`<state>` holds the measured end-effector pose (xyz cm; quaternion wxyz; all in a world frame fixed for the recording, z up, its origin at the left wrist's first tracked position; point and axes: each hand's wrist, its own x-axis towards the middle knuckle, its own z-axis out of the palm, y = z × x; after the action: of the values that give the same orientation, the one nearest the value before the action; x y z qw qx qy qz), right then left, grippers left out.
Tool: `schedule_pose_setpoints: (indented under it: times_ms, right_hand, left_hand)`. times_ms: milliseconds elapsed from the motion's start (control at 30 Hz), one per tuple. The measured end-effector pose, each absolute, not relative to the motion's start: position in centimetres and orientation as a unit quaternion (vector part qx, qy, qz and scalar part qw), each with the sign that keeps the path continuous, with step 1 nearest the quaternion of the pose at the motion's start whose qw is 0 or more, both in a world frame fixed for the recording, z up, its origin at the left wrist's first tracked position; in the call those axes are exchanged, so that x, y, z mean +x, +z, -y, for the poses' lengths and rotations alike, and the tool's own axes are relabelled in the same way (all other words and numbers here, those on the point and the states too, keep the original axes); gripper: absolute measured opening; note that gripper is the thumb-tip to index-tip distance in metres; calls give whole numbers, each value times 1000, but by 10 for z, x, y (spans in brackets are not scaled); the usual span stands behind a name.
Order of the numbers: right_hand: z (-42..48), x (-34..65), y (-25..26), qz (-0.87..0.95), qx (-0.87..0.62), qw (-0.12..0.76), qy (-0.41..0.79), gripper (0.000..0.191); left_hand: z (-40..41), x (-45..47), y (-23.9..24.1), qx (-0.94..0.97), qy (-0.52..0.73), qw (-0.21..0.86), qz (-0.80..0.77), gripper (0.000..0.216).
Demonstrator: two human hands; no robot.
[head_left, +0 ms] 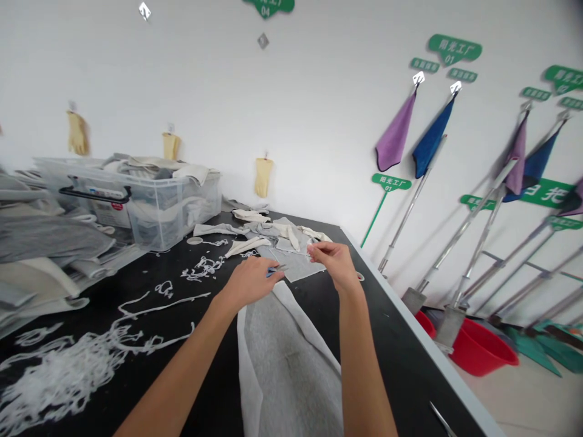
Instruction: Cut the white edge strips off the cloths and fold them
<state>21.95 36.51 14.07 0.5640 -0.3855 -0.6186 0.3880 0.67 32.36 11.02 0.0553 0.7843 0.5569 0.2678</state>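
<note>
My left hand [253,279] is closed around small blue-handled thread snips [273,270], with the metal blades pointing right. My right hand [334,261] is raised in a pinch to the right of the blades; what its fingertips hold is too small to make out, perhaps a bit of white thread. Below and between my forearms lies a long grey fabric piece [291,358] with a paler border, its narrow far end under the hands. Just beyond sits a loose heap of grey and cream fabric pieces [298,267].
Tangled white thread scraps [68,376] cover the black table [387,364] at left. A clear plastic bin [168,212] of fabric stands behind stacked grey cloth [45,237]. A pointed metal tool [441,419] lies near the right edge. Mops and a red basin [483,346] stand beyond.
</note>
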Motion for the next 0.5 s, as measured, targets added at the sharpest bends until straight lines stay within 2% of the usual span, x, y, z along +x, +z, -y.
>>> schedule_pose_setpoints:
  times_ms: [267,367,500]
  right_hand:
    - [-361,168,149,662,-390,556,316,32]
    - [-350,134,157,703,-387,514,304,25]
    - [-325,94,157,763,-383,440,280,15]
  left_hand:
    - [-235,-20,120,763,275,86,-579,38]
    - [-194,-29,103,739,295,113,-595,37]
    - [-140,-44,56,724,286,171,-604,35]
